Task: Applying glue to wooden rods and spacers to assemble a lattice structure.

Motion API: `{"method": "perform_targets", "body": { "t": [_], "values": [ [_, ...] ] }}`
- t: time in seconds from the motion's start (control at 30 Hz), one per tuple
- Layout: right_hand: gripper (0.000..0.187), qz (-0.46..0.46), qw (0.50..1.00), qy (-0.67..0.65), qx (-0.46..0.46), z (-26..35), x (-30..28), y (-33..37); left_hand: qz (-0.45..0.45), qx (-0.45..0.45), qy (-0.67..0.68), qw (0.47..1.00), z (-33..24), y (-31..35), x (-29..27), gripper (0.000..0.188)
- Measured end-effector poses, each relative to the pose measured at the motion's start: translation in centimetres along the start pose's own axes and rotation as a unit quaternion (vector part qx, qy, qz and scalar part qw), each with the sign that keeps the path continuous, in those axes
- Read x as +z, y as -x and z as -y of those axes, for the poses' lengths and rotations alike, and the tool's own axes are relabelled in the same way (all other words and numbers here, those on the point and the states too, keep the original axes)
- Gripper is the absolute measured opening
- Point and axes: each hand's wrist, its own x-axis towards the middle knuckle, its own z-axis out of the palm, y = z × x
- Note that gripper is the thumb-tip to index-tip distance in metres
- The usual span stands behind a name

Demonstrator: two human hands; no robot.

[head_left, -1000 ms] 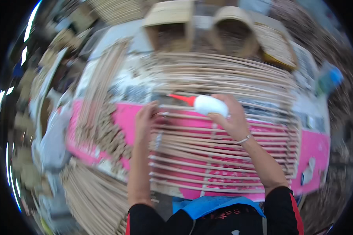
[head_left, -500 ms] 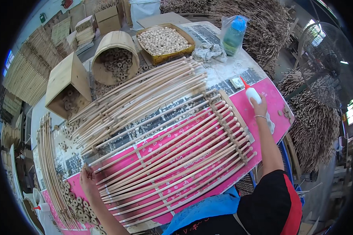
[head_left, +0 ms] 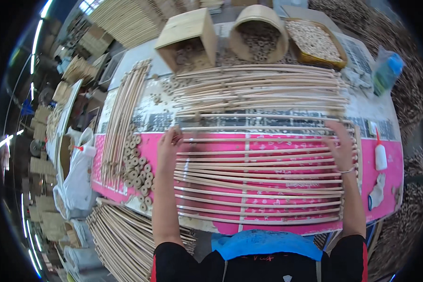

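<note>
Left hand (head_left: 167, 148), fingers curled, is at the left ends of wooden dowels (head_left: 263, 176) laid across the pink-covered surface (head_left: 392, 183); right hand (head_left: 343, 149), partly spread, is over their right ends. Whether either grips anything, I cannot tell.

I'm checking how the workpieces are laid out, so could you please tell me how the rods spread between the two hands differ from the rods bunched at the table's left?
The spread rods run left to right; the bunched rods run front to back. Gaps show between most spread rods, while the bunched rods lie close together. Both sets are long, thin and pale.
</note>
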Motion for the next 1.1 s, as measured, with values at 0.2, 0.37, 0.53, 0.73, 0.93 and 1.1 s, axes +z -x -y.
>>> {"method": "perform_targets", "body": {
  "t": [0.2,0.37,0.53,0.73,0.93,1.1],
  "values": [
    [0.04,0.097,0.994,0.004,-0.043,4.8,7.4,-3.8,-0.033,-0.012,-0.013,0.999,-0.9,1.0,1.5,0.021],
    [0.021,0.074,0.989,-0.112,0.063,3.6,9.2,-4.4,-0.025,-0.036,-0.022,0.999,-0.4,0.5,1.7,0.026],
    [0.014,0.081,0.996,-0.016,-0.04,3.4,9.0,-5.4,-0.018,-0.036,0.008,0.999,0.3,-0.4,2.2,0.033],
    [0.014,0.099,0.99,-0.089,0.048,3.8,9.4,-5.5,-0.024,-0.01,-0.002,1.0,0.7,-1.2,3.0,0.056],
    [0.012,0.097,0.992,-0.081,0.03,2.5,9.8,-5.9,-0.154,0.158,-0.367,0.904,-0.3,0.0,2.9,0.076],
    [0.012,0.094,0.992,-0.078,0.032,2.0,10.0,-5.9,0.041,0.325,-0.613,0.719,-0.6,-0.9,2.9,0.06]
  ]
}}
